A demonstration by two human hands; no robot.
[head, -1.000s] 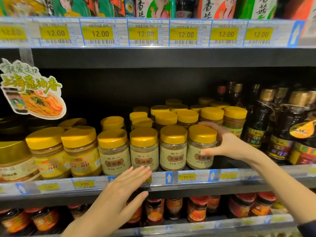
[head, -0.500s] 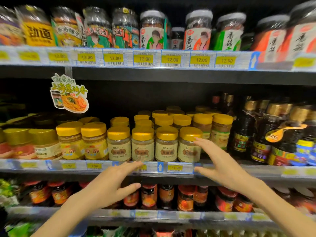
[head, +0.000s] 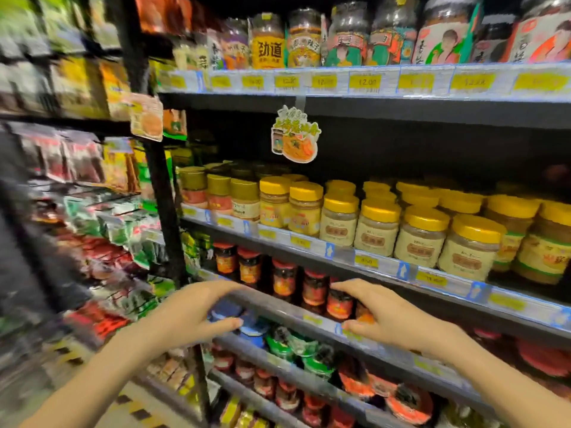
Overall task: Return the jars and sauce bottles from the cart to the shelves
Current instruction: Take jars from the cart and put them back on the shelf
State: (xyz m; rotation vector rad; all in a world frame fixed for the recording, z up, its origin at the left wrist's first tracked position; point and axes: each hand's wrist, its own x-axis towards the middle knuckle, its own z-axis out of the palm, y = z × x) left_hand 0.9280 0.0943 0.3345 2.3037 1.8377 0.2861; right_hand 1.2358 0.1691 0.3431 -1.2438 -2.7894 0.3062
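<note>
Yellow-lidded jars [head: 421,236] stand in rows on the middle shelf [head: 386,267], with price tags along its front rail. Below them is a row of red-lidded sauce jars [head: 313,287]. My left hand [head: 188,316] hovers open in front of the lower shelf, fingers spread, holding nothing. My right hand [head: 389,316] is also empty and open, in front of the red-lidded jars, away from the yellow-lidded ones. The cart is out of view.
A top shelf [head: 370,80] carries labelled jars with 12.00 tags. A noodle promo sign [head: 295,134] hangs under it. A black upright post [head: 160,186] separates a blurred rack of packets [head: 92,211] at left. Lower shelves hold bowls and more jars.
My right hand let go of the yellow-lidded jar and both hands dropped down, away from the middle shelf. The view has swung left and pulled back, showing the neighbouring packet rack.
</note>
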